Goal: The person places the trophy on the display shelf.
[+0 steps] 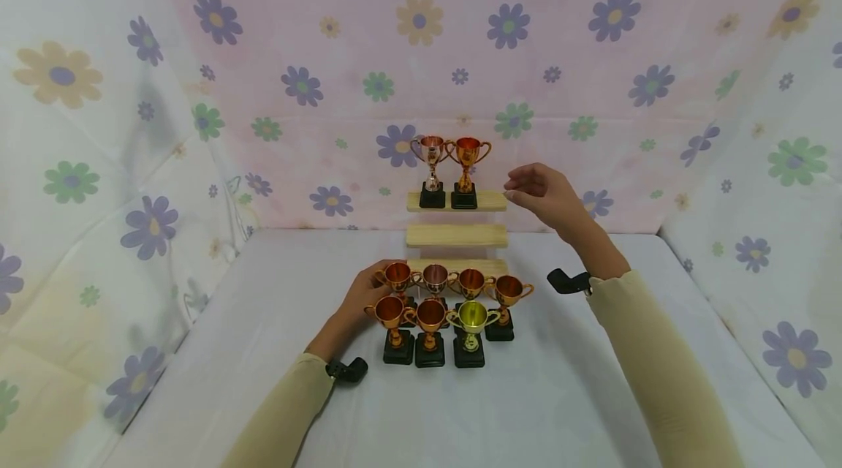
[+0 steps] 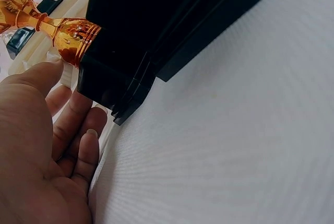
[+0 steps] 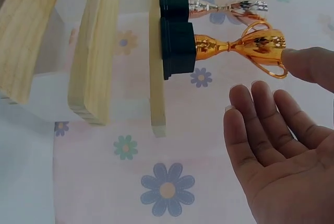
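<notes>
Head view: from my remote seat I see a stepped wooden rack at the far side of a white-covered table [image 1: 263, 351]. On its top step [image 1: 492, 200] stand two small trophies side by side, both upright on black bases: a silvery trophy [image 1: 432, 153] on the left and an orange-gold trophy [image 1: 468, 153] on the right. The middle step [image 1: 457, 235] and the lowest step [image 1: 454, 264] lie below it.

My right hand [image 1: 542, 194] is beside the right end of the top step, released, its thumb and fingers spread apart near the orange-gold trophy, with a gap between them in the head view.

In front of the rack, seven more trophies stand close together on the table: four in the back row, among them a second silvery trophy [image 1: 435, 278], and three in the front row, ending at the right with a yellow-gold trophy [image 1: 472, 316].

My left hand [image 1: 358, 296] is at the left edge of this group, fingers loosely bent and grasping nothing, just beside the leftmost back-row trophy [image 1: 397, 276]. In the left wrist view its thumb lies close to an orange-gold stem; I cannot tell whether they touch.
</notes>
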